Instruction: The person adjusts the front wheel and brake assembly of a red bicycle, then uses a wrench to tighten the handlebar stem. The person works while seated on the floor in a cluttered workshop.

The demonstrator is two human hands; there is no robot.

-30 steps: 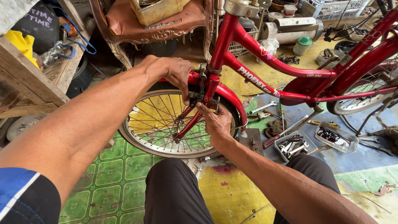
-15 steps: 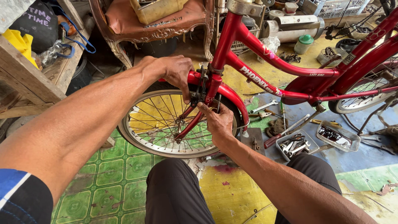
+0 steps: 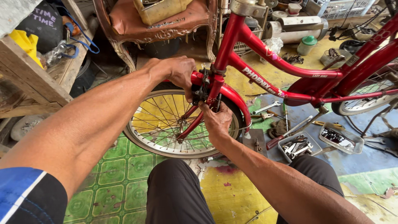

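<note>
A red steel-framed bicycle (image 3: 265,81) stands across the middle of the view, its spoked front wheel (image 3: 166,124) with a black tyre just ahead of the person's knees, over green patterned floor tiles (image 3: 116,174). At the top of the red fork, under the curved red mudguard (image 3: 234,99), sits a black metal brake caliper (image 3: 203,89), and both hands meet there.

The left hand (image 3: 178,72) comes in from above and left, its back to the camera, fingers curled down over the mudguard and the left side of the caliper; the grip looks closed around that part, though the fingertips are hidden behind the metal. The right hand (image 3: 215,120) rises from below, directly under the caliper, fingers bunched narrow and pinched up against its lower edge beside the fork blade. Whether it holds a small part or tool cannot be told.

To the right of the wheel, on the blue floor, lie a silver open-ended spanner (image 3: 265,108), a red-handled screwdriver (image 3: 286,132) and two shallow metal trays of small tools (image 3: 298,145). A worn carved wooden chair (image 3: 166,25) stands behind the wheel.
</note>
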